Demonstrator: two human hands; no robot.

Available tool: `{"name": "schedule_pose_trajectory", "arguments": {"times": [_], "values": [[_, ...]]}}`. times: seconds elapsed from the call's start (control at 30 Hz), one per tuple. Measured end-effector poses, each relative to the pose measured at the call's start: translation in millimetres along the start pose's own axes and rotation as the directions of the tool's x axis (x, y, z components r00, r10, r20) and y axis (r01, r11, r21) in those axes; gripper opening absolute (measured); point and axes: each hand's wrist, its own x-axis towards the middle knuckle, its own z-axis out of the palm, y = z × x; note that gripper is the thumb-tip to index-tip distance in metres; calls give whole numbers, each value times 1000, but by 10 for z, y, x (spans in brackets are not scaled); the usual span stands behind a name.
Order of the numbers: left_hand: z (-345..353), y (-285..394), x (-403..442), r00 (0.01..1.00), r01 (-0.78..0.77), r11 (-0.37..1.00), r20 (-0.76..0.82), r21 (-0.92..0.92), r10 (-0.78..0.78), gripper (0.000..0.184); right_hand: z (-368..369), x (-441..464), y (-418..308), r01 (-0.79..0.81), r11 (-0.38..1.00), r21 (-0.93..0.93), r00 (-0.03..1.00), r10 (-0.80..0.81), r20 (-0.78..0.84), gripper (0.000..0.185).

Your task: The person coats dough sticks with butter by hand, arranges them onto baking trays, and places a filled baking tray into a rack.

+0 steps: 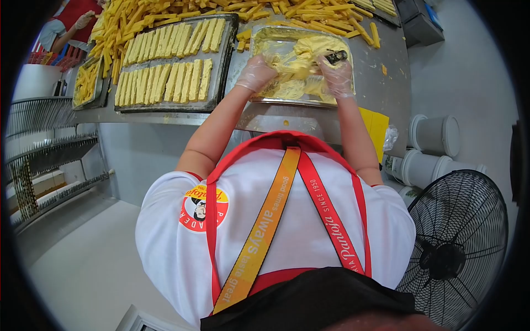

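A metal tray (302,100) of soft yellow cream (312,52) lies on the steel table before me. My right hand (338,76), in a clear glove, is closed around a dark-handled tool (335,56) over the right part of the tray; the tool's working end is hidden. My gloved left hand (258,73) is at the tray's left side with its fingers curled in; what they hold, if anything, I cannot make out. Left of it, a dark baking tray (218,83) bears two rows of cream-coated bread sticks (165,83).
A heap of uncoated yellow sticks (127,19) spreads along the table's (381,83) far side. Another person's gloved hand (84,20) shows at far left. A rack (49,146) stands left, with white buckets (436,135) and a black fan (452,254) at right.
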Motion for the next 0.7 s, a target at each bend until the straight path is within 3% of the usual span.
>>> {"name": "schedule_pose_trajectory", "arguments": {"times": [0.03, 0.07, 0.13, 0.17, 0.23, 0.27, 0.33, 0.37, 0.47, 0.5, 0.6, 0.63, 0.7], "values": [[30, -48, 2, 999, -27, 1000, -44, 13, 27, 37, -18, 49, 50, 40, 965, -258, 998, -50, -35, 19], [50, -92, 21, 994, -52, 998, -92, 26, 55, 36, -55, 58, 99, 27, 963, -267, 999, -38, -34, 19], [-33, -7, -10, 998, -49, 997, -24, 59, 51, 36, -121, -19, -176, 1, 959, -284, 1000, -9, -27, 19], [-72, 53, -61, 999, -45, 996, 16, 75, 44, 35, -90, -70, -236, -25, 999, -34, 1000, 25, -4, 19], [-201, 288, -171, 998, -9, 998, 55, 61, 6, 36, 16, -144, -340, -94, 885, 456, 995, 73, 64, 18], [-255, 333, -221, 997, 12, 998, 70, 57, -16, 36, 22, -164, -405, -125, 885, 448, 991, 94, 91, 18], [-209, 151, -309, 994, -77, 981, -60, 176, 88, 33, 13, -154, -504, -183, 885, 429, 980, 129, 151, 19], [-184, 49, -345, 982, -114, 965, -121, 237, 145, 32, -38, -75, -387, -305, 907, 292, 943, 243, 230, 19], [-476, 71, -717, 918, -216, 925, -259, 313, 301, 24, -129, -10, -140, -298, 954, -42, 946, 301, 118, 21], [-595, 70, -847, 904, -217, 957, -332, 192, 271, 17, -159, -44, -107, -209, 978, -16, 973, 210, 93, 23], [-819, 17, -1213, 824, -79, 979, -539, 190, 171, 12, -130, -138, -200, -200, 975, -100, 979, 202, 6, 24], [-849, -112, -1271, 807, -65, 966, -556, 249, 198, 12, -111, -157, -221, -216, 976, 12, 976, 216, 15, 25], [-797, -433, -1373, 772, -33, 930, -582, 365, 256, 13, -71, -177, -372, -228, 974, -9, 974, 228, 8, 25]]}}
